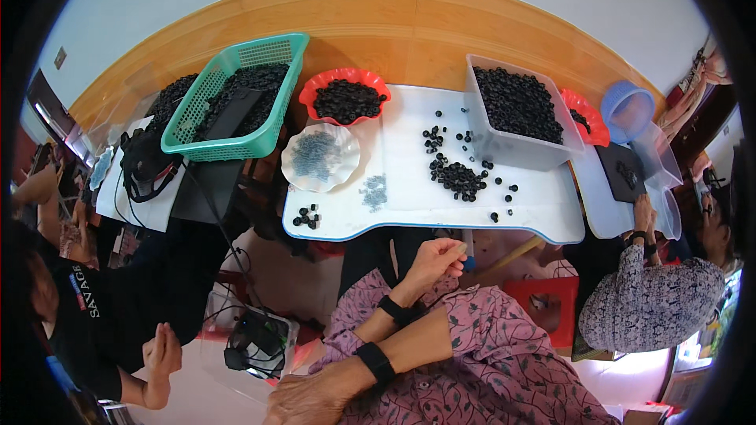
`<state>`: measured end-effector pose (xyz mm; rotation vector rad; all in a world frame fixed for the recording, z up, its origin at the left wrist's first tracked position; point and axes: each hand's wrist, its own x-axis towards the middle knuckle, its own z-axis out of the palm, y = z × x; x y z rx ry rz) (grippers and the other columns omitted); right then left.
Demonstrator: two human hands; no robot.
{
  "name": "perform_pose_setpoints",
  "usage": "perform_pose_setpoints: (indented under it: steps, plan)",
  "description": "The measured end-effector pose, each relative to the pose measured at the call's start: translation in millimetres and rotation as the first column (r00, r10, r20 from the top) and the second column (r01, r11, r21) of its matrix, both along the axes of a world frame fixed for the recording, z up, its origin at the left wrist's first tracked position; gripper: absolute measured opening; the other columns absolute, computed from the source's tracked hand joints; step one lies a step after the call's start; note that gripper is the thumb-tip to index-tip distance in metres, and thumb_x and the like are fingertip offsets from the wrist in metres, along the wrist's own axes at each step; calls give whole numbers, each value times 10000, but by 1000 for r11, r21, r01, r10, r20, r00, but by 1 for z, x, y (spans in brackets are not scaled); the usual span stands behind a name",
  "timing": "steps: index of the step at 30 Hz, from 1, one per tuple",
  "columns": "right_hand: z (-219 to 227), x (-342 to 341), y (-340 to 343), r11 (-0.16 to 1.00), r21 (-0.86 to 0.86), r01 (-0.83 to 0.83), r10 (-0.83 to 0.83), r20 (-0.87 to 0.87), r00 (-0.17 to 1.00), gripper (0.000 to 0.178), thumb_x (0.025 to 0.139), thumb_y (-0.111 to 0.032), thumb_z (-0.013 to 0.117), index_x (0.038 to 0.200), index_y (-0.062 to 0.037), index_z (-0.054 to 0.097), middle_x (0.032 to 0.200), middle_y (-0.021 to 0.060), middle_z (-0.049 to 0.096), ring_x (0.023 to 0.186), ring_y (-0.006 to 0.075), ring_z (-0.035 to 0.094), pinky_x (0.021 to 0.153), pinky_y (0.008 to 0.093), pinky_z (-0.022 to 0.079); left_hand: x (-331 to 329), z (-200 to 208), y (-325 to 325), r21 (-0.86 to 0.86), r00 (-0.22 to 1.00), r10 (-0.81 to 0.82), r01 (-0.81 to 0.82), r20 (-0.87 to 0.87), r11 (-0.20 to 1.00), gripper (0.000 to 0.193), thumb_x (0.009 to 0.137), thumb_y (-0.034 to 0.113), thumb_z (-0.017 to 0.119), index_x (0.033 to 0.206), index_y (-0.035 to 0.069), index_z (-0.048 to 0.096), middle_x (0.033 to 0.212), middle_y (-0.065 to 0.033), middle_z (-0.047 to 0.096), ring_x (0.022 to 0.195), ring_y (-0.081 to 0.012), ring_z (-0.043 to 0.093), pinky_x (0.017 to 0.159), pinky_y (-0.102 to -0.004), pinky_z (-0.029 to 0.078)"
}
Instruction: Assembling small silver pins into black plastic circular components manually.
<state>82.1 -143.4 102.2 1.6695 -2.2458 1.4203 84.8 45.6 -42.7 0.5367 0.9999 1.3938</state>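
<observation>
Loose black cylindrical parts (457, 179) lie beyond the nearer left hand (439, 260), fingers bent; whether it or the right hand (309, 398) grips anything, I cannot tell.

You wear a loose, dusky-pink cloth shirt (520, 354) printed all over with dark leaves on thin, branching stems. Its wide right sleeve (480, 323) leaves your forearm uncovered. Above your bare left hand (438, 261) sits a broad, black wristband (394, 311); above your bare right hand (303, 397), a matching black band (376, 364) with a squarish face. Your trousers (368, 256) are plain, dark cloth.
</observation>
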Motion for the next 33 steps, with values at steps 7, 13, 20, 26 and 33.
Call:
perform_pose_setpoints:
  steps: [7,13,20,26,33]
  plan:
    - [-17,0,-23,959,-281,32,6,133,991,210,954,-246,539,974,-49,611,617,127,508,556,295,520,496,373,402,3,1,2,-29,1000,-17,17,-3,999,242,938,193,613,1060,-16,627,861,-82,665,656,-112,640,579,-229,556]
    - [-21,-2,-35,834,-551,41,49,147,988,195,952,-239,545,991,-60,613,603,112,494,532,277,510,461,367,385,-1,-1,2,-24,998,60,-60,9,998,249,932,202,623,1047,-19,629,862,-85,668,660,-116,639,571,-232,556]
    - [-21,-9,-12,999,-20,-41,38,-138,990,293,961,-222,528,1225,-111,590,1083,228,640,800,317,638,695,376,488,-2,-7,-1,-75,994,98,-94,54,993,243,931,198,626,1051,-13,625,858,-87,666,662,-121,638,575,-231,552]
    - [-21,-8,-2,959,-190,-210,247,199,948,294,991,-252,405,1080,-18,558,1057,212,595,927,298,577,824,372,435,-5,-10,-7,-85,995,85,-80,58,993,247,935,206,621,1056,-10,624,857,-81,665,665,-116,636,588,-229,551]
    - [-16,-2,54,934,-255,-252,350,496,795,396,996,-285,368,1215,4,529,1217,190,543,1179,302,476,1024,352,343,-19,-15,-10,-85,987,147,-141,68,986,242,932,210,625,1050,-1,633,850,-64,664,659,-109,629,594,-236,551]
